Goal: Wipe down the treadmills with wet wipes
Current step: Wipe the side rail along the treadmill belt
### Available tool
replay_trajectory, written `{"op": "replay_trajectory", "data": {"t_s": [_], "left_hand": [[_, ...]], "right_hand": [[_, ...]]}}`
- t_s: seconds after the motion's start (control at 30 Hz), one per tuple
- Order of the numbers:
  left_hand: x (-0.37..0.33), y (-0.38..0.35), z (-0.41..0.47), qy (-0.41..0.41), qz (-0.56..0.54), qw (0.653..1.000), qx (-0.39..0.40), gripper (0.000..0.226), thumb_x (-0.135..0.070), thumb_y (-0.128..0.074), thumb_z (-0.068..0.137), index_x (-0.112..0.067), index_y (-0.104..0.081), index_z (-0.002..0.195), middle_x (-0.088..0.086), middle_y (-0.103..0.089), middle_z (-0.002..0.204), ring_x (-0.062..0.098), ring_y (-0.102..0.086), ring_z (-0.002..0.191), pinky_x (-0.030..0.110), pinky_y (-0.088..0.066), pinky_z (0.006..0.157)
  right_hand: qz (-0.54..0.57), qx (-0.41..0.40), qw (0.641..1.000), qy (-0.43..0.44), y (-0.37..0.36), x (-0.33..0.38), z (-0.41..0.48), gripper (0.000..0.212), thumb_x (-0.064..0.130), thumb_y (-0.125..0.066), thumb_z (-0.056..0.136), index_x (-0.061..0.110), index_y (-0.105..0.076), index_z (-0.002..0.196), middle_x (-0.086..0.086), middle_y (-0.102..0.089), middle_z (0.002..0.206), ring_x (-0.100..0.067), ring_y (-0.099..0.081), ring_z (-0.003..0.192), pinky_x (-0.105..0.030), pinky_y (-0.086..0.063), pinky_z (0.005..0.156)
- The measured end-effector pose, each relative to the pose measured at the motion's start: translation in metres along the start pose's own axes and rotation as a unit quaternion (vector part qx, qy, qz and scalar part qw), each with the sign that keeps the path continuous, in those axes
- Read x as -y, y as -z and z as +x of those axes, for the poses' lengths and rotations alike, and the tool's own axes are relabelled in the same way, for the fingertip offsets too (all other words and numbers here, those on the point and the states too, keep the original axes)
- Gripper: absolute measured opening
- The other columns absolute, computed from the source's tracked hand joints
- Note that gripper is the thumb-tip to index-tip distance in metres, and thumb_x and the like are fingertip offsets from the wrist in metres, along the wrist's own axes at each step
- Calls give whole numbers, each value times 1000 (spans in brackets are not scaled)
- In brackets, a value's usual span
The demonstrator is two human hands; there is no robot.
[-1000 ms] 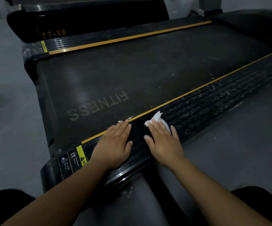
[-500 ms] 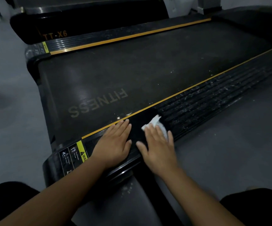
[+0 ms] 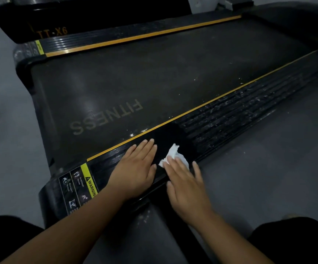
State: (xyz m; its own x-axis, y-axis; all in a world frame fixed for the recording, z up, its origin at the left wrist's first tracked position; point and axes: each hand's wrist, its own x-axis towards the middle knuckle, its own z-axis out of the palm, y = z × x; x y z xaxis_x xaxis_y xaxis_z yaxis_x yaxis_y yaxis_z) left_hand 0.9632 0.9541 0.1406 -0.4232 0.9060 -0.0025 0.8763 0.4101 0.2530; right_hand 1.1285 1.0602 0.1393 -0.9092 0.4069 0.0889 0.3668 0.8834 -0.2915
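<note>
Wiping the treadmill's [image 3: 135,82] near side rail [image 3: 165,134], wet wipe [image 3: 174,154] at centre pinned under the right hand's [image 3: 186,183] straight fingers, left hand [image 3: 137,166] flat and open at its 9 o'clock; next probably pushing toward 2 o'clock across dusty ribs [image 3: 249,105].

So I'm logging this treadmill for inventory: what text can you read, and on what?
"FITNESS": running belt, upside down to the camera.
"TT-X6": black housing beyond the far rail.
"WARNING": yellow strip of the sticker on the near rail.
Sticker's small print: too small to read.
</note>
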Motion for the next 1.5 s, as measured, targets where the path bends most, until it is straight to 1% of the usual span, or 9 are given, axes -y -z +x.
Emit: {"op": "replay_trajectory", "data": {"t_s": [0.17, 0.4, 0.53, 0.67, 0.83, 1.07, 1.23, 1.37, 1.5], "left_hand": [[-2, 3, 0, 1, -3, 1000, 7, 76, -53, -1, 93, -20, -12, 161, -4, -1, 168, 9, 6, 154, 29, 8, 123], [-2, 4, 0, 2, -12, 1000, 8, 76, -53, -1, 93, -21, -10, 161, -5, 1, 168, 7, 8, 153, 29, 8, 122], [-2, 4, 0, 4, 7, 1000, 16, 77, -53, 3, 91, -22, -4, 161, -6, 7, 168, 7, 11, 153, 29, 10, 123], [-3, 6, 0, 2, 7, 1000, 14, 78, -53, 3, 91, -21, -6, 161, -6, 6, 168, 7, 11, 153, 26, 13, 120], [-1, 3, 0, -1, -8, 1000, 5, 74, -52, -7, 95, -19, -15, 161, -3, -3, 168, 9, 3, 154, 30, 6, 122], [-1, 4, 0, -1, -9, 1000, 4, 75, -53, -3, 94, -20, -13, 161, -4, -1, 168, 8, 6, 153, 29, 9, 121], [-1, 3, 0, -4, -8, 1000, 5, 74, -52, -5, 94, -19, -12, 161, -3, -1, 168, 9, 5, 153, 30, 7, 121], [-2, 4, 0, -1, -9, 1000, 12, 77, -53, -3, 93, -18, -14, 160, -3, -3, 167, 9, 4, 153, 31, 6, 122], [-3, 6, 2, 1, 2, 1000, 20, 79, -54, 3, 90, -21, -5, 161, -6, 7, 166, 8, 11, 152, 28, 13, 119]], "right_hand": [[30, -92, 995, 17, 15, -11, 32, 48, 15, -36, 81, 28, -70, 112, 7, -68, 116, -16, -62, 114, -43, -40, 106], [-14, -83, 991, -105, 28, -28, 53, 33, -9, -68, 74, 17, -76, 93, -6, -64, 108, -33, -60, 99, -34, -46, 69], [14, -27, 990, -138, 26, -4, 59, 59, 2, -51, 92, 13, -43, 149, -8, -54, 133, -27, -50, 125, -38, -52, 89], [-27, -31, 977, -209, 18, 12, 72, 47, 23, -50, 99, -10, -54, 133, -30, -37, 150, -40, -29, 146, -48, -30, 120], [-39, 45, 965, -254, 12, 13, 75, 75, 53, -21, 105, 5, -6, 159, -23, -1, 166, -31, 5, 155, -45, 2, 125], [-22, -19, 996, -88, -6, 4, 17, 77, 59, -20, 99, 8, -38, 153, -11, -29, 163, -22, -20, 153, -44, -8, 124], [-16, -50, 989, -140, 1, -21, 45, 75, 58, -18, 99, 8, -38, 151, -11, -31, 162, -23, -20, 153, -45, -9, 125], [-12, -26, 999, -36, -9, -11, 10, 69, 54, -31, 99, 9, -42, 151, -7, -36, 161, -19, -24, 151, -45, -13, 123], [-21, -51, 991, -119, 6, -44, 39, 73, 57, -20, 98, 12, -36, 153, -5, -30, 164, -18, -18, 153, -49, -11, 125]]}}
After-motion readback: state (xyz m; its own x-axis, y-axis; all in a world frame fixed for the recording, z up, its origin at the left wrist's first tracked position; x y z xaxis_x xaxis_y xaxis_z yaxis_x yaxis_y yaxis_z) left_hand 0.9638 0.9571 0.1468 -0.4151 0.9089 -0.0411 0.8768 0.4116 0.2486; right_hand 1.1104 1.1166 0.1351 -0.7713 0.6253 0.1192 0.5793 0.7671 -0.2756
